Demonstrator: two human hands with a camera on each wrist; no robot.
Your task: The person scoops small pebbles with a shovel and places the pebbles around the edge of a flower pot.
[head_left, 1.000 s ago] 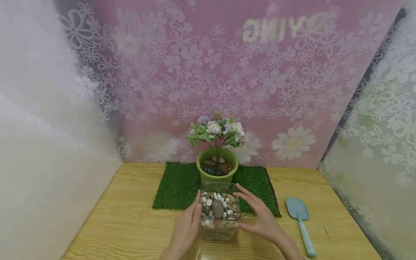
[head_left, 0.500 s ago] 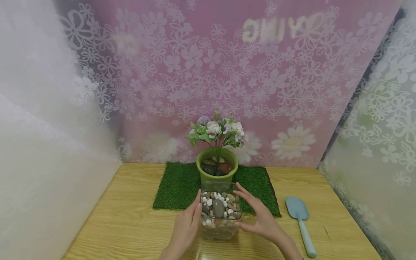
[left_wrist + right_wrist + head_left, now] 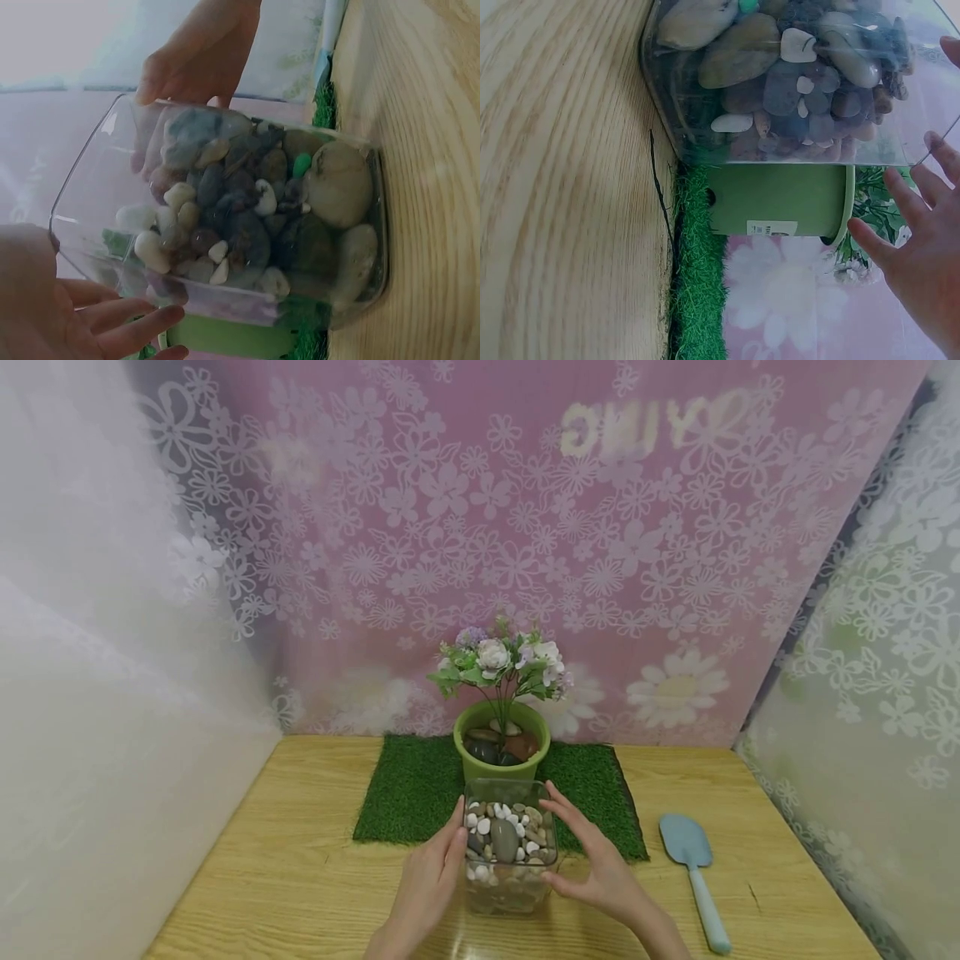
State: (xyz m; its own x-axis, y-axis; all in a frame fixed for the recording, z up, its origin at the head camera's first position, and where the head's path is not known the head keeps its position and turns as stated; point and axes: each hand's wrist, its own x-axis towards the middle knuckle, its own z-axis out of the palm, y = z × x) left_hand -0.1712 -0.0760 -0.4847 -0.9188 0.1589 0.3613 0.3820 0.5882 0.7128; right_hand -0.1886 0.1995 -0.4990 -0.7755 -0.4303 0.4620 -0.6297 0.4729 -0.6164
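- Clear container (image 3: 506, 900): on the wooden table (image 3: 285, 860), upright, between my hands, just in front of the green pot (image 3: 487, 771).
- Inside it: mixed pebbles (image 3: 483, 827), white, tan, dark; large smooth grey stone (image 3: 504, 840) on top. Left wrist view also gets a small bright green piece (image 3: 301, 164) through the wall, near two big tan stones at the base.
- My left hand (image 3: 429, 877): at the container's left wall, fingers mostly straight and a bit apart, not wrapped round anything. Steadies that side; can't tell how hard any fingertip presses.
- My right hand (image 3: 611, 872): spread wide at the right side, fingertips by the far rim corner, thumb by the near corner. Fingers loosely extended, no tight grip; pressure can't be told.
- Pot: stands on the artificial grass mat (image 3: 408, 793), has rocks (image 3: 483, 750) and a bunch of flowers (image 3: 492, 656), white and lilac with green leaves. White label (image 3: 772, 228) on its side, right wrist view.
- Trowel (image 3: 696, 878): pale blue, lies on the table to the right of the mat, well apart from my hands, blade away from me.
- Backdrop (image 3: 480, 552): pink, white flower print, letters reading backwards up top.
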